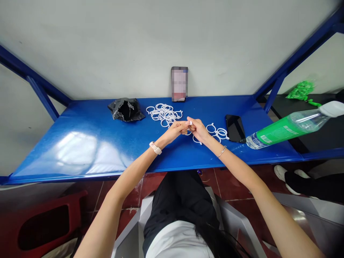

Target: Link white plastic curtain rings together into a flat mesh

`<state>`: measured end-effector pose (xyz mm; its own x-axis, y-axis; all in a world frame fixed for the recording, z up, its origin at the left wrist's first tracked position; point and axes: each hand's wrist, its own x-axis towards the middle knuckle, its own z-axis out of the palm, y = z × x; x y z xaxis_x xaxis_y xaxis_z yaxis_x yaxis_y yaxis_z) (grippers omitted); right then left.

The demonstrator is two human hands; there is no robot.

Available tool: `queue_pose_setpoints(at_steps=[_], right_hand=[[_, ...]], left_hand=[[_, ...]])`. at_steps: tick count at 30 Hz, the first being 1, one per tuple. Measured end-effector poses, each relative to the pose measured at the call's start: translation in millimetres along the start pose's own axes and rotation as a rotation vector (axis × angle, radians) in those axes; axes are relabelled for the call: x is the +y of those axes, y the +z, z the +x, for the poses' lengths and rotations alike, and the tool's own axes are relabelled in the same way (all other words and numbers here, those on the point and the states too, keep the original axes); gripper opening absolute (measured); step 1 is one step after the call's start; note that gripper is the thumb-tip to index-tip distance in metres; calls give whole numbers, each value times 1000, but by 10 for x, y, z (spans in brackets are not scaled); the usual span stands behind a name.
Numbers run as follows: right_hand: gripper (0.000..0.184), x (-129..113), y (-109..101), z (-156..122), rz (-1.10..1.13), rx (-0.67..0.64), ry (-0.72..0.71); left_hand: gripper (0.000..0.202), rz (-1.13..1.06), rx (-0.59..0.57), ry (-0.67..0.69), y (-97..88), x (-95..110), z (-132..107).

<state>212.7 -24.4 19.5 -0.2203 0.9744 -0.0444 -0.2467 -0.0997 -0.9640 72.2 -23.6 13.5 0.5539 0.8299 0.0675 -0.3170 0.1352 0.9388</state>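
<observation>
Both my hands meet over the middle of the blue table. My left hand (177,129) is closed, its thumb and fingers pinching near a small white piece (190,123), which looks like part of a white plastic ring. My right hand (198,129) grips the same piece from the other side, and the fingers hide most of it. Left of the hands lies a heap of white plastic rings (164,114) with small knobs. A smaller group of these rings (220,133) is spread to the right, and some are partly hidden under my right hand.
A crumpled black plastic bag (127,109) lies open at the left back. One phone (180,84) leans on the wall; another phone (235,128) lies flat at right, beside a green-labelled water bottle (285,130). Blue frame bars (276,89) flank the table. Another person's legs (314,184) show at right.
</observation>
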Motion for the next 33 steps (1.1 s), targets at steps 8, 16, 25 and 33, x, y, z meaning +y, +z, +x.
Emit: queue_pose_setpoints(at_steps=[8, 16, 25, 33], right_hand=[[57, -8, -95, 44, 6, -25, -11], [17, -41, -342, 20, -1252, 135, -257], [14, 65, -306, 54, -1291, -13, -249], [18, 78, -181, -29, -857, 7, -366]], left_hand=[[67, 142, 26, 129, -83, 22, 1], [26, 1430, 284, 242, -446, 75, -46], [27, 1622, 319, 241, -428, 142, -61], [45, 752, 102, 7, -304, 123, -79]])
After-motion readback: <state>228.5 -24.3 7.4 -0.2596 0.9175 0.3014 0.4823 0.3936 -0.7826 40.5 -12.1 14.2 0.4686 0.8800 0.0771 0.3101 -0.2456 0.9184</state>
